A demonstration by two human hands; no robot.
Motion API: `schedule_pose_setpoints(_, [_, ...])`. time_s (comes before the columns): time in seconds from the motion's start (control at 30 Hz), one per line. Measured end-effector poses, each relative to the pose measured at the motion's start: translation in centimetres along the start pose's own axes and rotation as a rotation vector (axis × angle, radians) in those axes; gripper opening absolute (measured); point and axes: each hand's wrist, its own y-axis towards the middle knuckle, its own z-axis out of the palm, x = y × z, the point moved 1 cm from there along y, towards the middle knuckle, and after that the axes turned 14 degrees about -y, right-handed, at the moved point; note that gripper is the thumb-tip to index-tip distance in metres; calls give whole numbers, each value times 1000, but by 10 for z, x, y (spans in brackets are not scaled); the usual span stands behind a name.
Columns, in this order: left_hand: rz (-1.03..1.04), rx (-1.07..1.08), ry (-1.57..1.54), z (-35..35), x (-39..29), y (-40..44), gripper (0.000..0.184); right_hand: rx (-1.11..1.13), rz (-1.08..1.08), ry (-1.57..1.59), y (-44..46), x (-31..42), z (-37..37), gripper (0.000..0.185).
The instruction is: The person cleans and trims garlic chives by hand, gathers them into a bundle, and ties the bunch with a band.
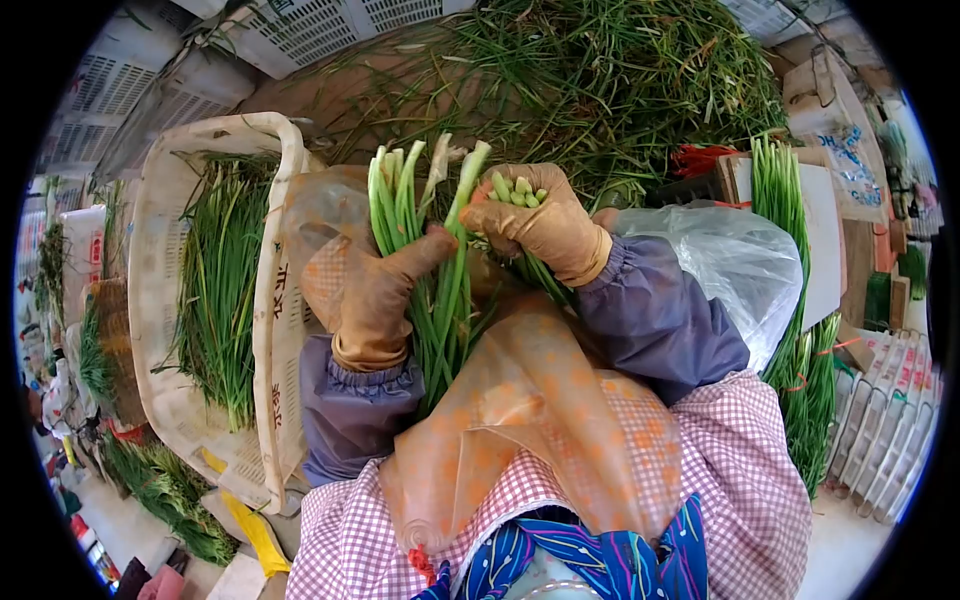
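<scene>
My left hand (375, 295), in a tan, stained glove, is closed around a loose bunch of chives (395, 195). Their pale ends point up and the green leaves hang down across my lap. Beside it, my right hand (545, 225), gloved alike, grips a smaller bunch of chives (517, 192) whose pale ends face toward me. Its thumb and fingertips are at the top of one taller chive stalk (468, 185) from the left bunch; whether they pinch it I cannot tell. A see-through, orange-spotted plastic apron (530, 390) covers my lap beneath both hands.
To the left stands a cream plastic crate (265, 330) with chives (225, 290) in it. A big heap of loose green leaves (620, 90) lies ahead. At right are a clear plastic bag (720, 260), bundled chives (778, 190) and stacked white crates (885, 420).
</scene>
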Motion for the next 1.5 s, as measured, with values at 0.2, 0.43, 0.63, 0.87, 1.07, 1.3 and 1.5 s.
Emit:
schedule_pose_setpoints(0.2, [-370, 9, -425, -22, 10, 5, 27, -129, 27, -35, 3, 0, -6, 6])
schedule_pose_setpoints(0.43, [-290, 142, -432, -9, 8, 6, 33, -122, 1, 44, -2, 7, -4, 11])
schedule_pose_setpoints(0.63, [-403, 131, -533, -18, 12, 10, 34, -124, -13, 98, 7, 0, -10, 12])
schedule_pose_setpoints(0.87, [-401, 149, -355, -1, 11, 0, 28, -37, -33, 34, 3, 5, -16, 11])
schedule_pose_setpoints(1.07, [-248, 92, -318, 3, 2, -8, 34, -279, -113, -145, 7, -1, -18, 9])
schedule_pose_setpoints(1.3, [-156, 27, -221, 8, 5, -9, 37, -211, -28, -250, -6, 21, -9, 14])
schedule_pose_setpoints(1.5, [-119, 42, -154, 11, -1, -13, 34, -299, -192, -509, 14, 0, -21, 10])
